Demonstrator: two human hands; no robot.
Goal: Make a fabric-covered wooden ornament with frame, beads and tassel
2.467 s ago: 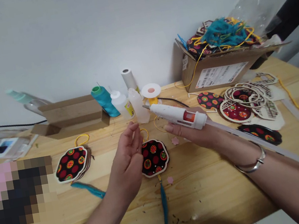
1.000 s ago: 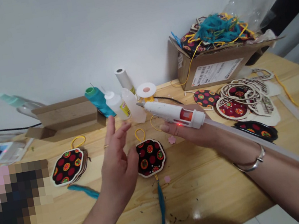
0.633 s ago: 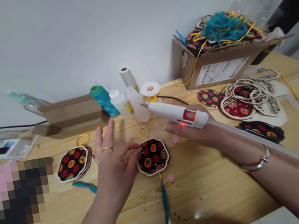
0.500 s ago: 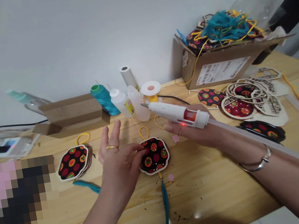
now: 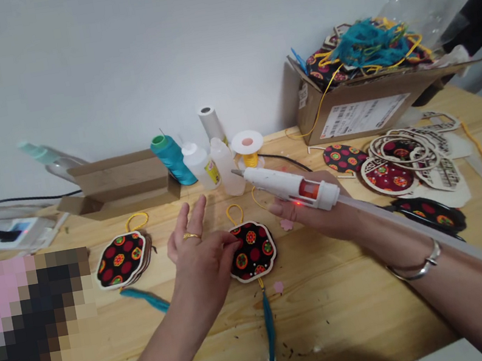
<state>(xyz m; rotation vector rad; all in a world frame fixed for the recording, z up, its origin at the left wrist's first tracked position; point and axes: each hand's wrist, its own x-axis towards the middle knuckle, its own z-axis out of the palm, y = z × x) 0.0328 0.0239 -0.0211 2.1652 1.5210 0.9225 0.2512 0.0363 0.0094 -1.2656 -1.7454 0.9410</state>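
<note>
A fabric ornament with a black, red-dotted pattern, a yellow loop and a teal tassel lies on the wooden table. My left hand rests at its left edge, thumb and forefinger touching the ornament, other fingers spread. My right hand grips a white hot glue gun above the table, nozzle pointing left toward the bottles, a long clear glue stick trailing back over my forearm.
A stack of similar ornaments lies to the left. Teal thread cone, glue bottles and a yellow spool stand behind. A flat cardboard box sits left, a full cardboard box right, with wooden cutouts beside it.
My left hand came down from a raised, open pose and now touches the ornament's left edge. The glue gun has stayed nearly still in my right hand.
</note>
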